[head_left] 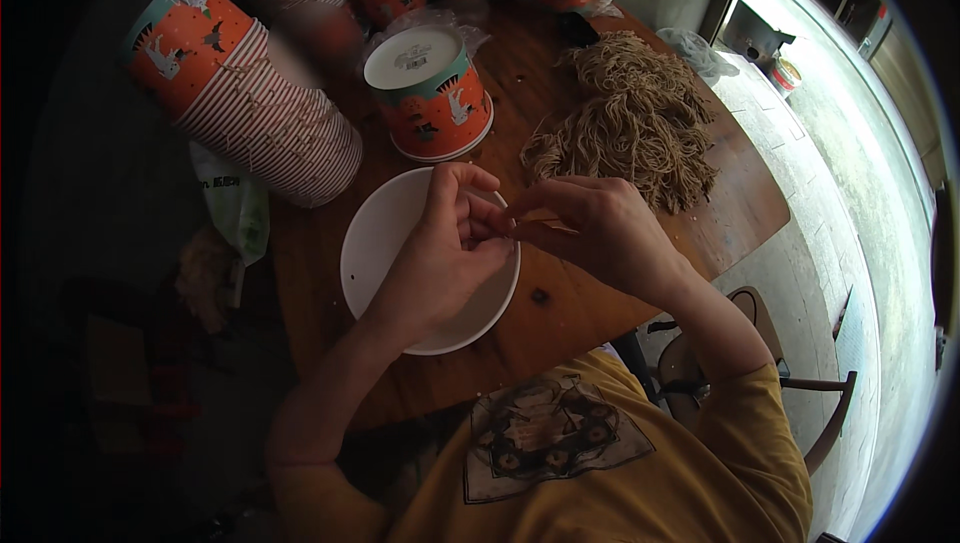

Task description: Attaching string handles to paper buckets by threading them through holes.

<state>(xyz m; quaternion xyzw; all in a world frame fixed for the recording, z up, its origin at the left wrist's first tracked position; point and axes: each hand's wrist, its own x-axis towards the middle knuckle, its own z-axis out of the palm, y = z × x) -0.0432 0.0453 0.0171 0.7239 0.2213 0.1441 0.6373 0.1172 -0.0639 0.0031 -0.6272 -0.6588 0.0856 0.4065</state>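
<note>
White paper bowl (372, 243): upright, open side up, on the wooden table, partly covered. Short tan cord piece (545, 224): pinched between both hands above the bowl's right rim.

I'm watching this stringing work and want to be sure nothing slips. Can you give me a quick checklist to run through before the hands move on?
1. Left hand on the rim of the white cup: ok, fingers curl over the edge.
2. Right hand pinching a string: cannot tell, the fingertips hide it.
3. Both hands meeting at the rim: ok, fingertips touch there.
4. Supply of twine pieces in reach: ok, heaped on the wooden table beyond the right hand.
5. Upside-down printed cup clear of the hands: ok, apart.
6. Stack of nested cups stable: cannot tell, it lies on its side.
</note>
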